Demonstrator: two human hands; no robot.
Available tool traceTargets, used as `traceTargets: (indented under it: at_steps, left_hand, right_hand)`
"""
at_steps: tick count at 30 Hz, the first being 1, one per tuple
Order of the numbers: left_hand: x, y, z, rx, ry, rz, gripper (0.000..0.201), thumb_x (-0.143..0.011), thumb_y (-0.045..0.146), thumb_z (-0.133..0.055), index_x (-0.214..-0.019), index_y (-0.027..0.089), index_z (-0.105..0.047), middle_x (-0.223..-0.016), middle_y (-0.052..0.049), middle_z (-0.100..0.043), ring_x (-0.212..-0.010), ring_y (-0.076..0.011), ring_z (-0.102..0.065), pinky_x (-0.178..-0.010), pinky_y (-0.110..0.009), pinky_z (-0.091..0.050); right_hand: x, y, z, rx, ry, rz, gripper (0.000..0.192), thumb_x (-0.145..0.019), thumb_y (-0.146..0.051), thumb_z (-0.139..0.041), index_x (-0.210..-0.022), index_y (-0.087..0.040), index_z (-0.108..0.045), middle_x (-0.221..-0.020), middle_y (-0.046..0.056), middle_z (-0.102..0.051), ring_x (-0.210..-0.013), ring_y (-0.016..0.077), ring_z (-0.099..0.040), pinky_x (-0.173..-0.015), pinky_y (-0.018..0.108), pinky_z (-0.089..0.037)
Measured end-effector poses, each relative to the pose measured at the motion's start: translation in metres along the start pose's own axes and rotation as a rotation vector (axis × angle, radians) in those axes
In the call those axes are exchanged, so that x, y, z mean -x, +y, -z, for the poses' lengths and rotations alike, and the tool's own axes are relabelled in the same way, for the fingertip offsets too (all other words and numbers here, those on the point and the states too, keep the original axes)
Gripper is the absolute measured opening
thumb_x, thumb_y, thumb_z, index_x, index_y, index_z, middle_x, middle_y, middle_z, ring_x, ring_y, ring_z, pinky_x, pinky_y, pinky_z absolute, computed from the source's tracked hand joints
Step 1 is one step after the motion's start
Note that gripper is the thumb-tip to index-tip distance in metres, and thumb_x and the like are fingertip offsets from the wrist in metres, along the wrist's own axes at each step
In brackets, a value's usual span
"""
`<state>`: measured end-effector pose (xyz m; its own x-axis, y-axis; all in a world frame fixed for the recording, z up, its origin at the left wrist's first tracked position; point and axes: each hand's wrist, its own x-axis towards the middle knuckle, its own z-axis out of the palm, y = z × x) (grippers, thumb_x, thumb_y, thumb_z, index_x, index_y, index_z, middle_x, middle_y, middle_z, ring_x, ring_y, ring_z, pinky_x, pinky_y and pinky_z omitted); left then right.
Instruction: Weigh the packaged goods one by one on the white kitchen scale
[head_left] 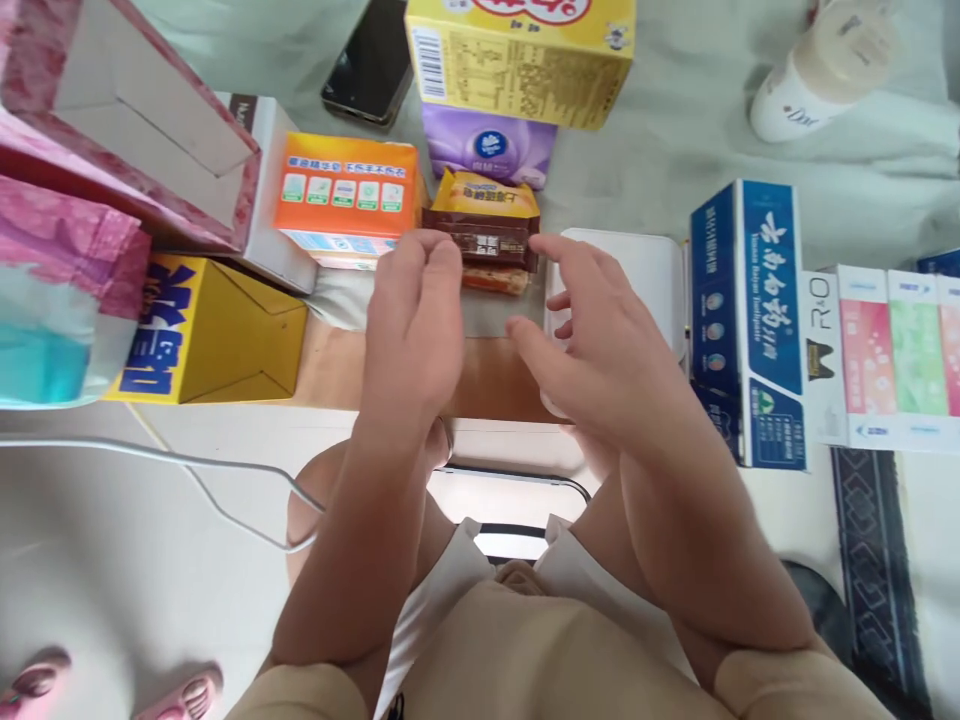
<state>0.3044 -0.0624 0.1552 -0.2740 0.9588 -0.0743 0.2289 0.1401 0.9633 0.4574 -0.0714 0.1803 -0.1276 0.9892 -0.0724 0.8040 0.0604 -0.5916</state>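
My left hand (412, 325) is beside the left edge of a small brown soap-like packet (487, 240), its thumb and fingers drawn together. Whatever is between those fingertips, if anything, is hidden. My right hand (592, 320) has thumb and fingers apart, with the index fingertip at the packet's right corner. Touching the packet or only close to it, I cannot tell. A yellow packet (487, 195) lies just behind the brown one, and a reddish packet (495, 280) shows beneath its front edge. An orange box (349, 190) stands just left of the packets.
Behind stand a purple tissue pack (487, 145) and a yellow carton (525, 70). A black phone (371, 65) lies at the back. A white tray (652, 260), blue toothpaste box (772, 320) and white bottle (817, 80) are right. A yellow box (247, 330) sits left, near the table edge (495, 385).
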Motion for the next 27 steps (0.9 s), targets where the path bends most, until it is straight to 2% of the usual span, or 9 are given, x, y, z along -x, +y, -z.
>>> traceTargets:
  at_steps: [3, 7, 12, 16, 19, 22, 24, 25, 27]
  left_hand:
    - [-0.001, 0.004, 0.007, -0.049, -0.003, 0.094, 0.019, -0.101, 0.040, -0.055, -0.106, 0.026, -0.068, -0.116, -0.005, -0.070, -0.121, -0.0296, -0.061, -0.111, -0.051, -0.048]
    - [-0.001, 0.006, 0.007, -0.089, -0.054, 0.046, 0.022, -0.102, 0.042, -0.054, -0.110, 0.025, -0.066, -0.126, -0.006, -0.069, -0.128, -0.0299, -0.061, -0.116, -0.051, -0.045]
    - [0.003, 0.003, 0.005, -0.113, -0.121, -0.018, 0.029, -0.105, 0.047, -0.050, -0.108, 0.023, -0.066, -0.121, -0.008, -0.069, -0.123, -0.0282, -0.063, -0.110, -0.048, -0.048]
    - [0.007, 0.008, 0.007, -0.044, -0.121, -0.079, 0.027, -0.106, 0.044, -0.048, -0.105, 0.023, -0.066, -0.113, -0.007, -0.070, -0.114, -0.0248, -0.066, -0.099, -0.043, -0.052]
    - [0.009, 0.011, 0.008, 0.022, -0.144, -0.121, 0.025, -0.105, 0.040, -0.048, -0.103, 0.024, -0.067, -0.113, -0.005, -0.071, -0.113, -0.0231, -0.066, -0.098, -0.040, -0.054]
    - [0.012, 0.012, 0.001, 0.055, -0.242, -0.123, 0.024, -0.097, 0.041, -0.061, -0.115, 0.026, -0.065, -0.127, -0.004, -0.070, -0.101, -0.0211, -0.068, -0.093, -0.039, -0.057]
    - [0.015, 0.011, -0.008, 0.083, -0.381, -0.147, 0.039, -0.091, 0.038, -0.069, -0.128, 0.029, -0.061, -0.137, -0.003, -0.066, -0.103, -0.0206, -0.069, -0.092, -0.036, -0.058]
    - [0.017, 0.011, -0.014, 0.102, -0.470, -0.152, 0.044, -0.090, 0.036, -0.070, -0.132, 0.029, -0.059, -0.136, -0.003, -0.068, -0.106, -0.0210, -0.069, -0.092, -0.035, -0.058]
    - [0.021, 0.010, -0.025, 0.138, -0.612, -0.138, 0.039, -0.092, 0.035, -0.067, -0.130, 0.028, -0.061, -0.121, -0.003, -0.073, -0.105, -0.0215, -0.071, -0.087, -0.033, -0.059]
  right_hand:
    - [-0.014, 0.004, -0.010, 0.006, 0.023, -0.038, 0.065, -0.086, -0.040, -0.058, -0.149, -0.025, -0.052, -0.149, 0.014, -0.060, -0.113, 0.0291, -0.068, -0.098, 0.055, -0.061]
    - [-0.022, 0.003, -0.016, -0.032, 0.036, 0.005, 0.061, -0.086, -0.041, -0.058, -0.145, -0.025, -0.057, -0.138, 0.010, -0.068, -0.109, 0.0276, -0.069, -0.100, 0.053, -0.060]
    - [-0.024, -0.003, -0.022, -0.146, 0.082, 0.031, 0.050, -0.088, -0.038, -0.057, -0.136, -0.026, -0.064, -0.127, 0.007, -0.072, -0.088, 0.0184, -0.068, -0.084, 0.041, -0.063]
    - [-0.010, -0.008, -0.001, -0.221, 0.254, 0.100, 0.039, -0.092, -0.036, -0.057, -0.126, -0.022, -0.069, -0.123, 0.008, -0.074, -0.087, 0.0155, -0.070, -0.075, 0.034, -0.061]
    - [0.011, -0.011, 0.027, -0.121, 0.415, 0.099, 0.028, -0.092, -0.030, -0.059, -0.115, -0.023, -0.073, -0.109, 0.004, -0.075, -0.082, 0.0145, -0.068, -0.070, 0.033, -0.058]
    - [0.027, -0.010, 0.050, -0.055, 0.458, 0.057, 0.018, -0.093, -0.024, -0.057, -0.099, -0.026, -0.075, -0.091, 0.001, -0.073, -0.082, 0.0162, -0.067, -0.069, 0.035, -0.058]
    - [0.032, -0.005, 0.059, -0.065, 0.433, 0.051, 0.016, -0.092, -0.024, -0.058, -0.093, -0.026, -0.074, -0.087, 0.001, -0.072, -0.080, 0.0169, -0.066, -0.067, 0.035, -0.058]
    - [0.034, -0.001, 0.062, -0.075, 0.409, 0.060, 0.014, -0.091, -0.025, -0.059, -0.091, -0.026, -0.073, -0.086, 0.001, -0.071, -0.079, 0.0165, -0.065, -0.066, 0.034, -0.058]
    - [0.035, 0.008, 0.067, -0.095, 0.337, 0.073, 0.013, -0.091, -0.027, -0.060, -0.093, -0.026, -0.073, -0.090, 0.001, -0.072, -0.082, 0.0154, -0.067, -0.068, 0.032, -0.058]
